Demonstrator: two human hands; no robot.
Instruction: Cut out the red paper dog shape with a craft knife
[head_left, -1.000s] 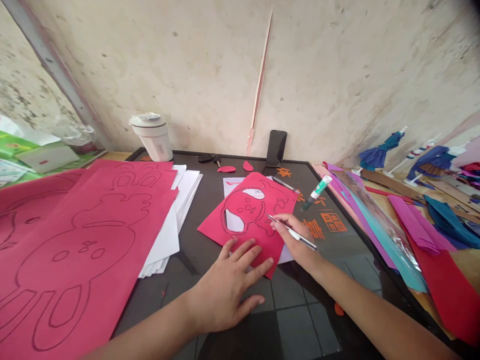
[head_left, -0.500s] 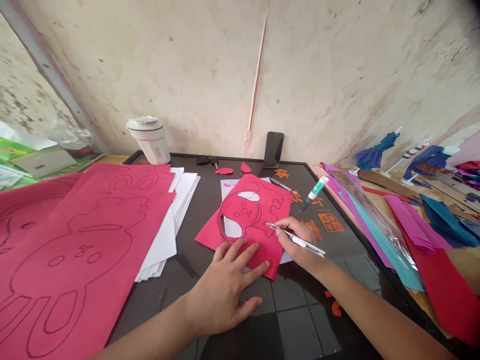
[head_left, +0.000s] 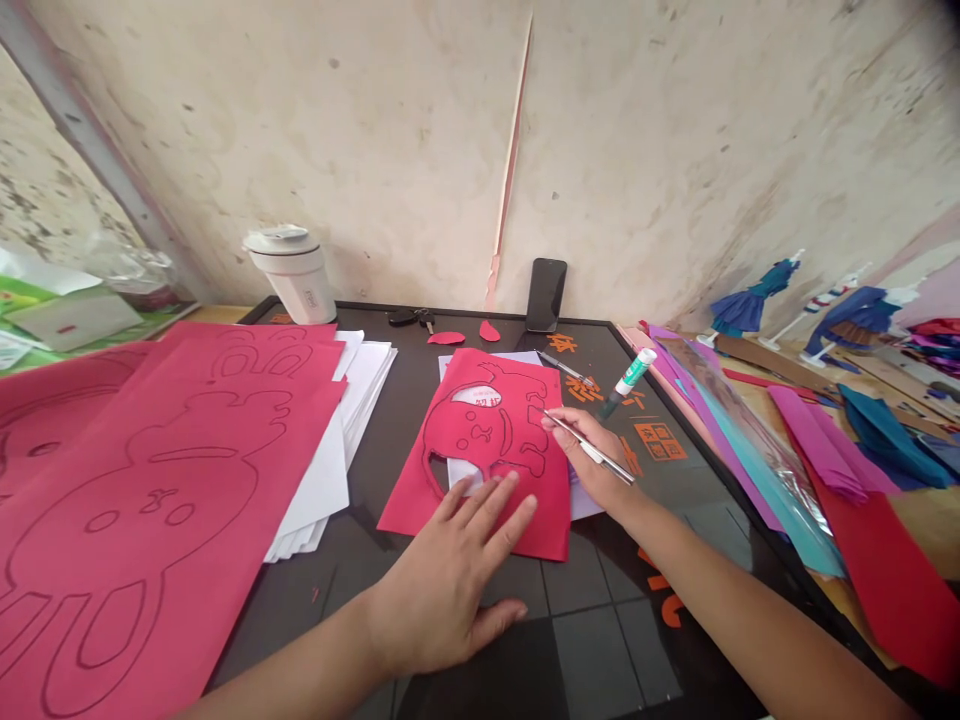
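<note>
Head view: the small red sheet has turned (perhaps easier to reach now); left hand lies open on it, right hand pinches a silver tool over it.

Stained pale wall behind glossy dark table

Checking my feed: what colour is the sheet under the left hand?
The sheet is red with dark outlines, clearest in head view.

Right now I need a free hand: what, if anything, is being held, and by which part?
The right hand pinches a slim silver tool near its tip. The left hand holds nothing; it rests spread on the red sheet.
</note>
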